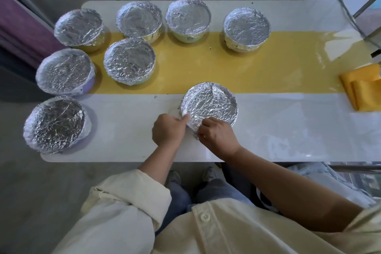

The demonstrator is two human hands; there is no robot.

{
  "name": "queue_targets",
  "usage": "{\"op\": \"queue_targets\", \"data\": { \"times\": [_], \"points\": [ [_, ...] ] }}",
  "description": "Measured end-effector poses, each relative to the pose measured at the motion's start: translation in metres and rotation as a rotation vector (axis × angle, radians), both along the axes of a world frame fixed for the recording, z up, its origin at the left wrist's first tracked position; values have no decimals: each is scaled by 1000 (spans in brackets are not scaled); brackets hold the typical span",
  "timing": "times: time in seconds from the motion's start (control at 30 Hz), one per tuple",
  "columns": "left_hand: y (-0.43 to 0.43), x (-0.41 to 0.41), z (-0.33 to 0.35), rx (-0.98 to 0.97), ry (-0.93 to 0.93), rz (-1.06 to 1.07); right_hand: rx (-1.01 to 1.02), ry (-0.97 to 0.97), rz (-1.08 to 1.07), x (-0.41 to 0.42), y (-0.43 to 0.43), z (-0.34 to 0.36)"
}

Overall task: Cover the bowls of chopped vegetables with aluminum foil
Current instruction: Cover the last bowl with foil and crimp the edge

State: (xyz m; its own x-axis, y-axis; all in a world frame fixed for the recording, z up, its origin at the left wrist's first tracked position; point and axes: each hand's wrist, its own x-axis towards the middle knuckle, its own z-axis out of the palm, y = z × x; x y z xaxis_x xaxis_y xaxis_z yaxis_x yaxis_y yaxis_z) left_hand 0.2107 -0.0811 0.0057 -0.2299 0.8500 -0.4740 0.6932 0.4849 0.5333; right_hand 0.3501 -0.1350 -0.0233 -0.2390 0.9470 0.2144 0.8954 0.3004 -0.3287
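table (288,121) white | yellow strip (247,68) lengthwise | eight foil-covered bowls (129,60) | folded yellow cloth (362,86) right end

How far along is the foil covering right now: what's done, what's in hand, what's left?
Done: seven foil-covered bowls stand at the left and far side of the table. In hand: the eighth bowl is covered on top; the left hand and right hand pinch its foil at the near rim. Left: likely only that crimp; no uncovered bowl shows.
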Motion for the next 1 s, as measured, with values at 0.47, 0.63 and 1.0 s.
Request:
{"op": "queue_targets", "data": {
  "times": [0.47,0.63,1.0],
  "points": [
    [-11,9,-8,-13,14,-9,36,7,16,-13,8,5],
    [-6,9,-7,-19,37,-15,23,2,18,-13,8,5],
    [8,4,-1,17,88,-134,-31,57,47,0,0,7]
  ]
}}
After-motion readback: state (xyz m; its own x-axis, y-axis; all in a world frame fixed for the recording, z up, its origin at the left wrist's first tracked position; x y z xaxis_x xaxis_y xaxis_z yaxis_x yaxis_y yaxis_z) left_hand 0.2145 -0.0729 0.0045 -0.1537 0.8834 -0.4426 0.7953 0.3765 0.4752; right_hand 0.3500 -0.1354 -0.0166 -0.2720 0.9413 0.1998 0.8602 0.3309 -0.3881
